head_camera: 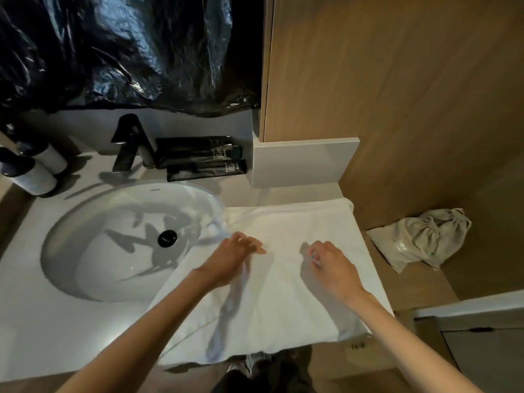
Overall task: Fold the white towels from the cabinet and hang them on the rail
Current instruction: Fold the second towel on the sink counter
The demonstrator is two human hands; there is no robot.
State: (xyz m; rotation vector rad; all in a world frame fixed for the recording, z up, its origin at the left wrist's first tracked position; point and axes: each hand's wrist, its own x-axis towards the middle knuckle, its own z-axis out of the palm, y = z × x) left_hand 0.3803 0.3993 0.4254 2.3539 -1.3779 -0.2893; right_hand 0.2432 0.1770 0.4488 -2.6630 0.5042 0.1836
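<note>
A white towel (286,222) lies spread flat on the countertop to the right of the sink, its left edge drooping over the basin rim. My left hand (231,260) hovers just above the towel's middle with fingers relaxed and slightly spread. My right hand (330,265) is over the towel's right half, fingers bent downward toward the cloth; whether they pinch it is unclear. No towel rail or cabinet interior is visible.
A white oval sink (85,251) with a black drain sits left. A black faucet (129,143), black tubes (198,158) and two dispenser bottles (31,171) stand behind it. Black plastic sheeting (119,49) covers the mirror. A grey drawstring bag (419,239) lies on a wooden ledge at right.
</note>
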